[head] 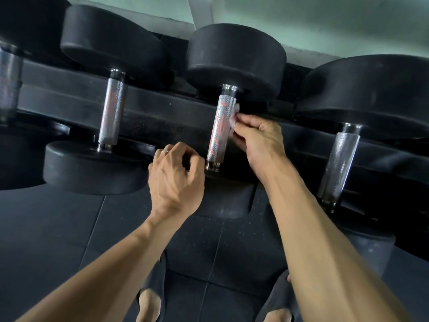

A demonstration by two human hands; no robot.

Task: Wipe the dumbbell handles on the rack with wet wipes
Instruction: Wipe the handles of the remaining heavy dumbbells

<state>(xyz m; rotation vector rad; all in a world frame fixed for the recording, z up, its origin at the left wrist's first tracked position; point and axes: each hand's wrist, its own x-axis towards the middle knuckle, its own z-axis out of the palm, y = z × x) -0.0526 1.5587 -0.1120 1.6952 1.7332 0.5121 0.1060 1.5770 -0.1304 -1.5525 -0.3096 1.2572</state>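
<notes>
Right hand: the right hand (257,140) reaches in from the right side of the middle dumbbell handle (220,126); its fingers (243,130) are drawn together and pinched on a small white wet wipe (232,115).
Wet wipe: crumpled, mostly hidden by the fingertips, pressed against the right side of the knurled grip about halfway up its length.
Left hand: the left hand (176,177) sits below and left of that handle, just beside its lower chrome collar; the fingers are loosely curled inward, holding nothing that can be seen. Whether the fingertips touch the near weight head cannot be told. A pale ring (166,151) shows on one finger.
Middle handle: silver knurled steel, tilted, with reddish streaks along its face; its far black round head (236,59) is above, the near head largely hidden behind the hands.
Other dumbbells: a second handle (112,110) lies well to the left, a third (337,166) to the right, and part of a fourth (9,82) at the left edge, all resting on the black rack (162,108).
Writing: no brand, weight number or label is legible on any head or on the rack.
Floor: dark speckled rubber tiles (69,228); two feet in dark open-toe slippers (153,284) show at the bottom.
</notes>
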